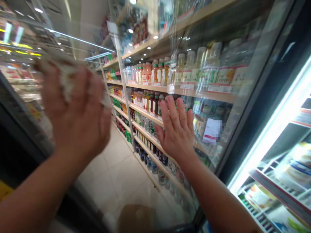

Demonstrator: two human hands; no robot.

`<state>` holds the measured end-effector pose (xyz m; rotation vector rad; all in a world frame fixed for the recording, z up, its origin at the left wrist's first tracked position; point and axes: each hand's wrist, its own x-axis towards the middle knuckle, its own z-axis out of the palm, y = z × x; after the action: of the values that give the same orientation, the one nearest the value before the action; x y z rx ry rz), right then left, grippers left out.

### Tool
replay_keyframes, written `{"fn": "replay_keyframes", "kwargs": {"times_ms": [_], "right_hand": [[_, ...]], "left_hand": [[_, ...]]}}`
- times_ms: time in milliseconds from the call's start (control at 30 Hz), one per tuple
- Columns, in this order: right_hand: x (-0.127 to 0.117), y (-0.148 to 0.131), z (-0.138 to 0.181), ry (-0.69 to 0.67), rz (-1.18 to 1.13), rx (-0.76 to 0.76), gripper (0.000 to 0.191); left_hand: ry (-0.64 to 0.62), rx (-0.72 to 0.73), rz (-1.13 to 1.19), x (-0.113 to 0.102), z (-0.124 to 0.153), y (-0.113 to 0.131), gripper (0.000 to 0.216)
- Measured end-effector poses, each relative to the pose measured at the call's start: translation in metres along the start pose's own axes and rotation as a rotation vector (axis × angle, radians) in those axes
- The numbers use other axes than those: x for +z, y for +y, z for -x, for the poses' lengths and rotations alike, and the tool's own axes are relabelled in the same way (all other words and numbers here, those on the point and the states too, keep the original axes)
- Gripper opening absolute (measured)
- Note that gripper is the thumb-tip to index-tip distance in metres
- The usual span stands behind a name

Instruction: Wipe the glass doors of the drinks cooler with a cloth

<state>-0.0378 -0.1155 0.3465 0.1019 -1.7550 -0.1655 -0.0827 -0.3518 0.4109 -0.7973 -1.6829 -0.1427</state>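
My left hand point(79, 119), blurred by motion, holds a pale cloth point(66, 76) up against a clear glass door point(126, 181). The cloth shows above and between the fingers; the rest of it is hidden behind the hand. Farther right, my right hand point(178, 131) lies flat on the same glass, fingers stretched upward and thumb out to the side, with nothing in it. To the right of that hand, a white paper label point(211, 130) with a red stripe shows at the glass.
Through the glass appear wooden shelves point(150, 88) with rows of drink bottles point(159, 72) and a tiled floor point(109, 171). The door has a dark frame point(239, 129). At the right is a lit cooler point(298, 194) with wire racks and packaged goods.
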Motion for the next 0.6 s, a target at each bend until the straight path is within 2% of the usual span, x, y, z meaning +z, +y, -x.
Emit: {"fn": "replay_keyframes", "kwargs": {"times_ms": [67,100,133,167,267,333,367,467,500,533,600], "right_hand": [[0.0,0.0,0.0,0.004,-0.003,0.0,0.068],[0.0,-0.001,0.0,0.003,-0.007,-0.001,0.068],[0.0,-0.001,0.0,-0.002,-0.009,-0.002,0.068],[0.0,-0.001,0.0,-0.007,-0.007,-0.003,0.068],[0.0,-0.002,0.0,-0.016,0.011,-0.001,0.067],[-0.001,-0.002,0.001,-0.023,0.016,0.001,0.067],[-0.001,-0.001,0.001,-0.024,0.017,0.002,0.067],[-0.001,0.0,0.001,-0.031,0.027,-0.006,0.068],[-0.001,0.0,0.002,-0.032,0.034,-0.011,0.069],[0.0,0.0,0.002,-0.031,0.04,-0.013,0.069],[0.0,0.001,0.002,-0.032,0.045,-0.009,0.07]], "left_hand": [[-0.091,0.231,-0.038,0.004,0.008,0.009,0.07],[-0.123,0.295,-0.044,0.004,0.009,0.009,0.068],[-0.132,0.299,-0.041,0.002,0.008,0.007,0.067],[-0.118,0.244,-0.05,-0.001,0.005,0.001,0.067],[0.007,-0.041,-0.098,-0.008,-0.002,-0.018,0.069],[0.052,-0.113,-0.114,-0.006,0.003,-0.019,0.071],[0.043,-0.059,-0.11,-0.003,0.008,-0.015,0.072],[-0.118,0.369,-0.071,0.005,0.019,-0.004,0.07],[-0.153,0.449,-0.073,0.004,0.018,-0.004,0.068],[-0.156,0.452,-0.082,0.003,0.014,-0.008,0.067],[-0.061,0.24,-0.108,-0.003,0.003,-0.02,0.066]]}}
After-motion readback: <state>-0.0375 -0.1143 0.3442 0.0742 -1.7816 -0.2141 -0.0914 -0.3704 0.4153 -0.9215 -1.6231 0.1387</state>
